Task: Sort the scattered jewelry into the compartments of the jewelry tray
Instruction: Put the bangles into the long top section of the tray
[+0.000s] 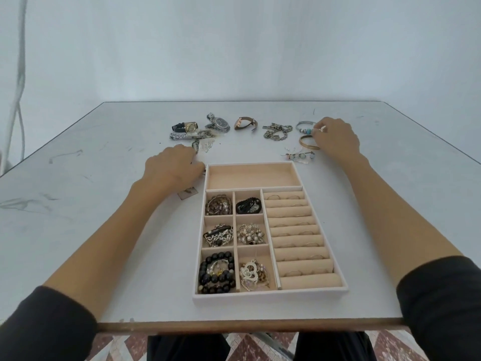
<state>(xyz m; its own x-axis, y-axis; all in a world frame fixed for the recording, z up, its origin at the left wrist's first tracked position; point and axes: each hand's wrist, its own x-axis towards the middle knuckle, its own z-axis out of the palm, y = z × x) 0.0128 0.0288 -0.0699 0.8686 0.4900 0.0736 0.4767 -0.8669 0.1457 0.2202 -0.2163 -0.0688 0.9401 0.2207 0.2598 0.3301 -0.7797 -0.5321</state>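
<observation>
The beige jewelry tray [270, 295] lies in the middle of the table. Its six small left compartments hold bracelets and necklaces, and its ring rolls [296, 235] carry thin rings. The wide far compartment [252, 175] is empty. My right hand [335, 138] reaches to the far right, fingertips pinched on a beaded bracelet [305, 131] that lies on the table between a silver bangle [305, 123] and a gold bangle [307, 142]. My left hand [173, 168] rests curled against the tray's far-left corner; what its fingers cover is hidden.
Along the far side lie three watches [187, 126] [220, 124] [244, 123], a mesh band [182, 136], a chunky chain [277, 131] and small silver pieces [205, 145]. Earrings [299, 155] sit just beyond the tray. A small tag [188, 192] lies by my left wrist.
</observation>
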